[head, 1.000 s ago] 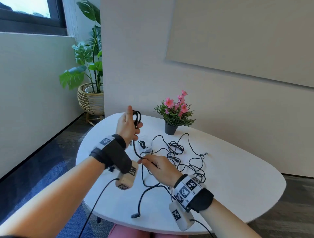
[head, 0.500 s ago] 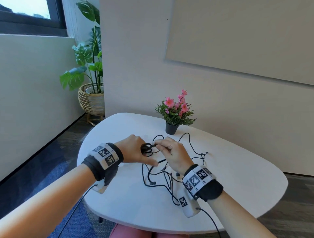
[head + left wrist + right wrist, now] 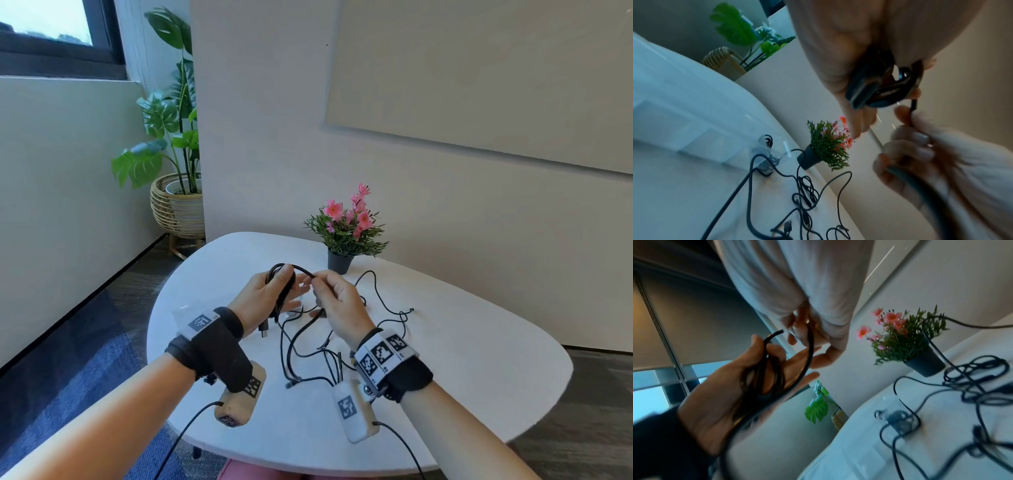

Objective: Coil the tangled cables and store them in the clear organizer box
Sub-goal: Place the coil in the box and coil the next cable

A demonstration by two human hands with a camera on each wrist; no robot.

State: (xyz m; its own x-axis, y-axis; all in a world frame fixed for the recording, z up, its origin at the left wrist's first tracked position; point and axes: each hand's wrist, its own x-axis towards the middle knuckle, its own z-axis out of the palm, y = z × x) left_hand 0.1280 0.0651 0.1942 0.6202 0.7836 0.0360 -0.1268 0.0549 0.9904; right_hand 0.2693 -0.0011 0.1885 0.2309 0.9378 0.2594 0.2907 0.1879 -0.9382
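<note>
Both hands raised over the middle of the white table [image 3: 445, 342]. Left hand [image 3: 263, 298] palm up, a few loops of black cable [image 3: 284, 291] lying across palm, thumb over the bundle holding it, fingers only loosely bent; one plug end [image 3: 263, 331] hangs below the hand. Right hand [image 3: 337, 305] just right of it, thumb and fingertips pinching the same cable where it arcs off the top of the bundle; the rest of that cable drops from the right hand to the table. Remaining cables [image 3: 329, 353] are a loose tangle on the table under and right of the hands, thin one trailing far right. Clear box [image 3: 766, 155] sits on the table left of the flower pot [image 3: 339, 262], already has a coiled cable inside; in head view it's mostly hidden behind the hands. Big leafy plant [image 3: 171, 137] on the floor far left
</note>
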